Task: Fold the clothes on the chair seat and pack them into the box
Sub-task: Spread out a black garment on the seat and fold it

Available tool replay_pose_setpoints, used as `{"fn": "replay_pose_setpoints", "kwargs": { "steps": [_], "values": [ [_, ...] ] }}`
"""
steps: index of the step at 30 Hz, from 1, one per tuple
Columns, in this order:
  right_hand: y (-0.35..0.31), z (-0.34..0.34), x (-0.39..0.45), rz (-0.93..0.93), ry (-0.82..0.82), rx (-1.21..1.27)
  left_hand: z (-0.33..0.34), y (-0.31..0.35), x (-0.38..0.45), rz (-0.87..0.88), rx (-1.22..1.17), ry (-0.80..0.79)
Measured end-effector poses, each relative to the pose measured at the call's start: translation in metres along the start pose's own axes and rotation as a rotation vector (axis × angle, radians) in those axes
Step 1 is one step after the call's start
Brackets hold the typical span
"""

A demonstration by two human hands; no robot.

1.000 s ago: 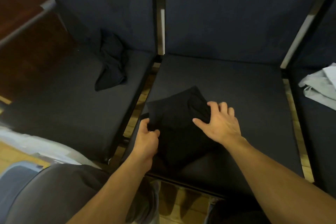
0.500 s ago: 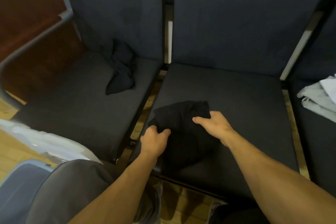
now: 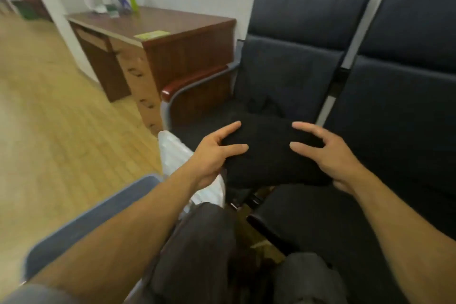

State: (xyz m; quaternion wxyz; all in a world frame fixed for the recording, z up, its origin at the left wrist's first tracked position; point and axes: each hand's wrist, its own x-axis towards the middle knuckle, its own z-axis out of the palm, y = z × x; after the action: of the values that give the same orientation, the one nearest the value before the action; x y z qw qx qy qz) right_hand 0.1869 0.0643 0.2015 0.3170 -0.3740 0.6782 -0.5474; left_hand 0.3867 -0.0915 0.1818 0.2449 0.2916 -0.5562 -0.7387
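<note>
A folded black garment (image 3: pixel 269 153) hangs in the air between my two hands, above the front edge of the left chair seat (image 3: pixel 197 131). My left hand (image 3: pixel 213 153) grips its left end, thumb and forefinger on top. At its right end my right hand (image 3: pixel 328 155) holds it with the thumb on top and the fingers spread over the far edge. The box (image 3: pixel 98 210), with a blue-grey rim, stands on the floor at lower left, partly hidden by my left forearm. A second dark garment (image 3: pixel 266 105) lies faintly visible at the back of the left seat.
White plastic (image 3: pixel 172 150) lies between the box and the left chair. A wooden desk (image 3: pixel 177 39) stands beyond the chair's armrest (image 3: pixel 187 86). The second chair (image 3: pixel 394 118) is to the right. My knees in grey trousers (image 3: pixel 197 254) are below the garment. Wooden floor spreads left.
Both hands have lifted the folded black garment off the right chair seat and carried it left. My view has swung left, bringing the desk, floor and box rim into sight.
</note>
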Motion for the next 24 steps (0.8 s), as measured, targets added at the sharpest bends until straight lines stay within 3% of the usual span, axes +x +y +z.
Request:
{"fn": "replay_pose_setpoints", "kwargs": {
  "steps": [5,11,16,19,24],
  "values": [
    [-0.041,0.09,0.04,-0.208,-0.351,-0.182,-0.109,0.037,-0.059,0.125,0.31,0.119],
    [-0.015,0.222,0.081,-0.266,-0.691,-0.309,-0.215,0.004,-0.126,0.035,0.458,0.362],
    [0.065,0.38,0.097,-0.22,-0.937,-0.384,-0.326,-0.075,-0.171,-0.184,0.422,0.515],
    [0.118,0.441,0.089,-0.122,-1.036,-0.403,-0.369,-0.131,-0.194,-0.338,0.443,0.589],
    [0.248,0.565,0.091,0.061,-1.193,-0.465,-0.465,-0.256,-0.198,-0.592,0.488,0.654]
  ]
}}
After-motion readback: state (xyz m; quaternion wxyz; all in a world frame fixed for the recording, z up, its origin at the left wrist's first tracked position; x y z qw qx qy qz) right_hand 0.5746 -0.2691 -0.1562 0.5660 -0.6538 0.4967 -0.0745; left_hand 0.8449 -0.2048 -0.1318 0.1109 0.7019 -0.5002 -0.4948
